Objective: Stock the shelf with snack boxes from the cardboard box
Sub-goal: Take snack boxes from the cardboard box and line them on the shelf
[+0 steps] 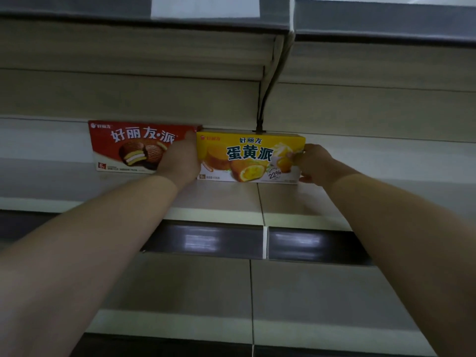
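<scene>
Nearest the camera: two bare forearms reach up and forward over the lower shelf (309,292), which shows no stock in the part in view. Past it runs the dark price rail (206,239) of the shelf above.

Middle shelf (231,202): holds two snack boxes, both upright on a long edge, fronts facing out, set toward the back.

Left hand (181,161): at the seam between the two boxes, its back to the camera, fingers curled round the left end of the yellow box (247,157). It also overlaps the right end of the red box (134,145); whether it touches the red one, cannot tell.

Right hand (313,163): fingers curled on the right end of the yellow box, thumb beneath near the lower corner. The box is gripped at both ends.

Red box: free-standing, just left of the yellow; their ends look touching or nearly so.

Step, as judged: placing the second box; yellow is at or just above the shelf surface, being set beside the red.

Next move calls for: seat the box flat, square its front with the red, let go with both hands, then fetch another.

Cardboard box: not in view; contents unknown.

Farthest: pale back panel (128,99) and the upper shelf (386,19) overhead.
</scene>
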Demonstrator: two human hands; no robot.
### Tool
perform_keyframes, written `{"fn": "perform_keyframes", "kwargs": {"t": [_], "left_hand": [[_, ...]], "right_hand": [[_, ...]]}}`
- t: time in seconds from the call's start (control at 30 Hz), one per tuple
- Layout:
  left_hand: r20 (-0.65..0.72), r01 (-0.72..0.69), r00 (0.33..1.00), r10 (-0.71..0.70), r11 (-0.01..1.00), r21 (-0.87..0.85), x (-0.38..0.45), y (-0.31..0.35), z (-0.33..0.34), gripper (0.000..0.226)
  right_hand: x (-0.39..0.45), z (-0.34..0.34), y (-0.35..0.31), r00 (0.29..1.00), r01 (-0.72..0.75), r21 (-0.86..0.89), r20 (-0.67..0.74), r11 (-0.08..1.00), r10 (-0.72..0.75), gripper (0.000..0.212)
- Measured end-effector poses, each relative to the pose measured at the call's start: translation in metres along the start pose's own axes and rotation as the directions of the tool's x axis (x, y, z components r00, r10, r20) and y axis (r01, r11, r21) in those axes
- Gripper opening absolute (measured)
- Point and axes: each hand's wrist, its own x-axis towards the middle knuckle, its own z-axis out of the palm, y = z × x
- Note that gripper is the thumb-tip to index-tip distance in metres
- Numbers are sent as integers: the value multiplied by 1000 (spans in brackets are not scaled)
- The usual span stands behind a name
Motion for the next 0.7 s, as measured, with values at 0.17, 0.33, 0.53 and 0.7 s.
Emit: {"fn": "perform_keyframes", "kwargs": {"t": [0.17, 0.33, 0.53, 0.7], "left_hand": [[91, -121, 990, 108, 981, 150, -4, 2, 1, 32], [125, -148, 984, 125, 970, 195, -3, 1, 4, 37], [127, -146, 985, 118, 959, 243, -4, -2, 3, 35], [120, -134, 988, 97, 924, 359, -11, 0, -4, 36]], "right_hand": [[2, 3, -1, 996, 17, -234, -84, 972, -38, 23], [0, 3, 2, 992, 23, -346, -105, 938, -64, 41], [2, 2, 5, 990, 37, -389, -111, 920, -86, 50], [-11, 4, -3, 990, 17, -448, -118, 894, -78, 41]]}}
